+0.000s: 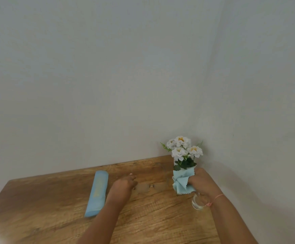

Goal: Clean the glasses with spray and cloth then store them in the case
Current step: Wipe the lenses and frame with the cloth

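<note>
Thin-framed glasses (149,187) lie on the wooden table (55,199). My left hand (123,184) is at their left end, fingers curled at the frame; the exact grip is hidden by the hand. My right hand (200,182) grips a crumpled light blue cloth (181,181) to the right of the glasses. A clear spray bottle (197,202) lies partly under my right wrist. A long light blue case (97,192) lies shut to the left of my left hand.
A small pot of white flowers (183,152) stands in the back right corner just behind the cloth. Grey walls close the table at the back and right.
</note>
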